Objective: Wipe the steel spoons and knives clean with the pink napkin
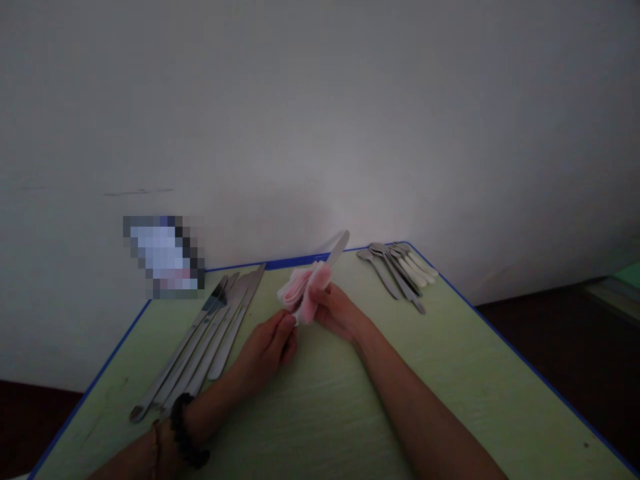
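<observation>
Head view: silver metal knife with a rounded tip [339, 247] at frame centre, tilted above a pale green, blue-edged desk [330, 413]. Left hand [273, 339] closed on its lower end, grip partly hidden. Right hand [336, 308] pinching a folded pink-and-white cloth [320, 277] around its middle. Long flat silver metal utensils [225, 333] lie centre-left; silver metal spoons, some white-handled [383, 273], lie right of centre.

Text: none could be read | pixelated patch [163, 253]: content was masked beyond reading | blue edge [290, 263] of the surface [320, 413]: any lettering was too small to tell
</observation>
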`<state>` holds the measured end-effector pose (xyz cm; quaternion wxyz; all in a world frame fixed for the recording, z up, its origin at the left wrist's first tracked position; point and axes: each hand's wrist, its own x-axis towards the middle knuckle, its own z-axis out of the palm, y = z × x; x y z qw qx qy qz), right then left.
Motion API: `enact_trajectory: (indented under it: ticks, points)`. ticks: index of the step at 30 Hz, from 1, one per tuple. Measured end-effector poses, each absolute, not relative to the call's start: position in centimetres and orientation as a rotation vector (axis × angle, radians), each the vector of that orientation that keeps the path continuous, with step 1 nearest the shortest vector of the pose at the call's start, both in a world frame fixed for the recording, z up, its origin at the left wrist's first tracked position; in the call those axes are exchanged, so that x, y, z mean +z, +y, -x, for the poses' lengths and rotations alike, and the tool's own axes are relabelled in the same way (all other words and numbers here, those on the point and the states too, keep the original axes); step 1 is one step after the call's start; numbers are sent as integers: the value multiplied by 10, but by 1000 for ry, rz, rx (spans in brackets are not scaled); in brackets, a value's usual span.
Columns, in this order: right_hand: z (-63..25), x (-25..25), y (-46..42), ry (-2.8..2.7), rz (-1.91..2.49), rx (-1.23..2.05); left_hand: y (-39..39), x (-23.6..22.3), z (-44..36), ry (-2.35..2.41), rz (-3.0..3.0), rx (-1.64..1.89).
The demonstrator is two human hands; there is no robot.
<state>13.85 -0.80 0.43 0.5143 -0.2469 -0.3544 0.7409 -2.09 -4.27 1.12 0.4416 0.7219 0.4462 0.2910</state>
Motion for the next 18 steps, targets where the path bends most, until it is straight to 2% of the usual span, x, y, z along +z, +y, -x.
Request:
enact_trajectory:
  ticks: [7,18]
  points:
    - [-140,6,-13,-992,602,1876,-46,15,18,1137,-1742,760]
    - [-136,-1,-8,-1035,757,1748,-45,11,19,1087,-1641,719]
